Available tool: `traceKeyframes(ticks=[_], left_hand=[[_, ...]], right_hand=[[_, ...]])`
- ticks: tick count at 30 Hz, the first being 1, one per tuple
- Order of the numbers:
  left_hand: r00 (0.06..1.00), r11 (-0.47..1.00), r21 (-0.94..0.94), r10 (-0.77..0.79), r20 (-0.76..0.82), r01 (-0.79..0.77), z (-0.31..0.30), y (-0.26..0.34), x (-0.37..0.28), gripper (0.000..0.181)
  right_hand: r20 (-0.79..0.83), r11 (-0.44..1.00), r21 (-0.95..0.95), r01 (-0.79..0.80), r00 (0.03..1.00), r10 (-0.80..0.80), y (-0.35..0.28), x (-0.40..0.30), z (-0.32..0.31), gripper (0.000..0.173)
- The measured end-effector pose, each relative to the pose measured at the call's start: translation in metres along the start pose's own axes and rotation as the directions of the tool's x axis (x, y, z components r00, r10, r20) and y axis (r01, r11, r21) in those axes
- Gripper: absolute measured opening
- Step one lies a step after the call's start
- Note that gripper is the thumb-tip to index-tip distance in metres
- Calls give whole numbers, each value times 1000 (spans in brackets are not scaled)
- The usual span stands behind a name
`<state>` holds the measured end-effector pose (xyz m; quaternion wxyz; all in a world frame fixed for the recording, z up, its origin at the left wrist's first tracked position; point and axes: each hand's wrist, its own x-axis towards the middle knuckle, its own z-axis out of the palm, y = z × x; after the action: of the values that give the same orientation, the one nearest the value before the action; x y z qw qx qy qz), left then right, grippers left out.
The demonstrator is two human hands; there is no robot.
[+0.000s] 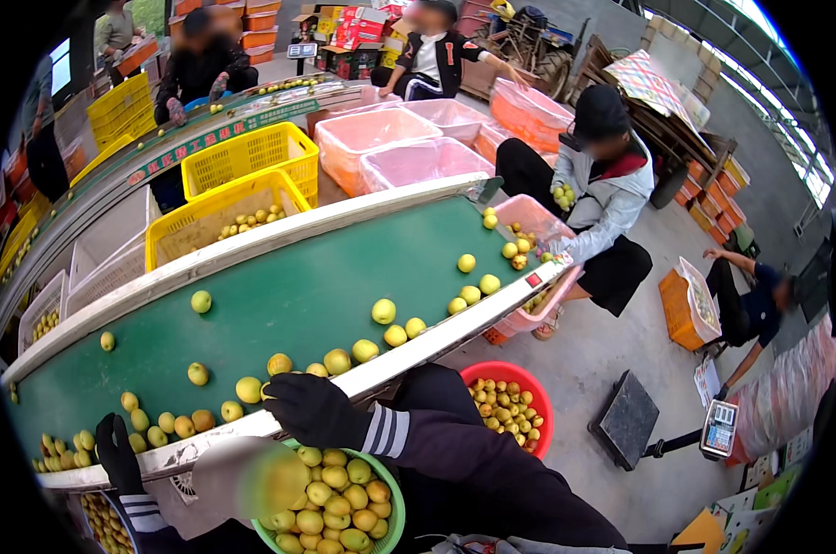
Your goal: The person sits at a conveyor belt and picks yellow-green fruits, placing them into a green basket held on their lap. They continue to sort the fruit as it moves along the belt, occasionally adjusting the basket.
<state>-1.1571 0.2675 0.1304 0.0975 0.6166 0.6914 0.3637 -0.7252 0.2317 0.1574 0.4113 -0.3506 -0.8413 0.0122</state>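
Observation:
My right hand [314, 414], in a black knit glove, reaches over the near white rail of a green conveyor belt [307, 277]. Its fingertips are at a yellow-green fruit, mostly hidden by the glove; whether they grip it I cannot tell. Farther left my left hand [118, 453], gloved too, hangs over the same rail with its fingers apart and no fruit visible in it. Small round fruits [248, 390] line the belt's near side. Below my right hand stands a green basin [398, 509] full of the fruits, partly covered by a blurred patch.
A red basin [544, 415] of fruit stands right of my legs. Yellow crates [231, 208] line the belt's far side. At its right end a co-worker [601, 173] sits by a pink-lined crate [528, 215]. A platform scale [625, 419] is on the floor.

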Motion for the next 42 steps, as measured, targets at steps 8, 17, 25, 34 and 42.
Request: traceKeyframes(ticks=[8,17,25,34,42], left_hand=[[999,999,-27,27,35,-26,5,3,5,32],[992,998,21,60,-108,-59,4,24,-4,29],[993,993,110,-24,-119,38,-5,73,-4,33],[989,989,136,-32,-145,52,-17,61,-10,36],[993,988,115,-92,-75,101,-20,73,-7,39]], right_hand=[[82,999,29,-22,996,20,-2,-2,-4,26],[42,1000,-25,12,999,-11,-4,7,-9,25],[70,991,-126,37,997,-28,-6,9,-9,27],[131,991,-118,63,990,-48,-11,13,-4,23],[158,995,-78,61,986,-48,-17,12,-9,19]])
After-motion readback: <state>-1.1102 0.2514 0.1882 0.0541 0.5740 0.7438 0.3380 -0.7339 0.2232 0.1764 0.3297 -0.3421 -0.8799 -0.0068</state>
